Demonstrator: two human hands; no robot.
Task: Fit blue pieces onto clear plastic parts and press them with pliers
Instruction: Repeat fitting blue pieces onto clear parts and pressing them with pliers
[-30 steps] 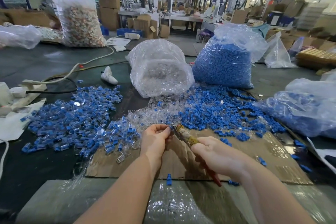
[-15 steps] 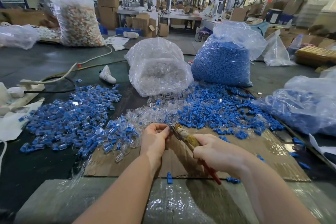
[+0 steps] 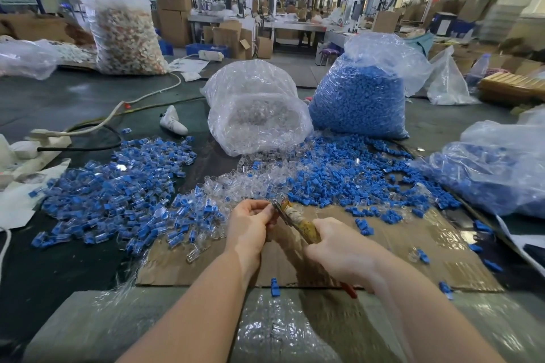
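My right hand (image 3: pixel 339 247) grips the handles of the pliers (image 3: pixel 296 219), whose worn yellow and red handles slant toward me. Their jaws meet the fingertips of my left hand (image 3: pixel 250 224), which pinches a small part there; the part itself is hidden by the fingers. Both hands hover over a cardboard sheet (image 3: pixel 413 259). Loose blue pieces (image 3: pixel 348 177) are heaped beyond the pliers, clear plastic parts (image 3: pixel 244 186) lie just ahead of my left hand, and a wide pile of assembled blue-and-clear parts (image 3: pixel 118 191) spreads to the left.
A bag of clear parts (image 3: pixel 253 115) and a bag of blue pieces (image 3: pixel 359 97) stand behind the piles. Another blue-filled bag (image 3: pixel 495 168) lies at right. A white cable and power strip (image 3: pixel 44 138) sit at left. A person sits behind a tall bag (image 3: pixel 124 32) far left.
The hands and pliers have stayed in nearly the same place, jaws against the left fingertips. The view has shifted only slightly.
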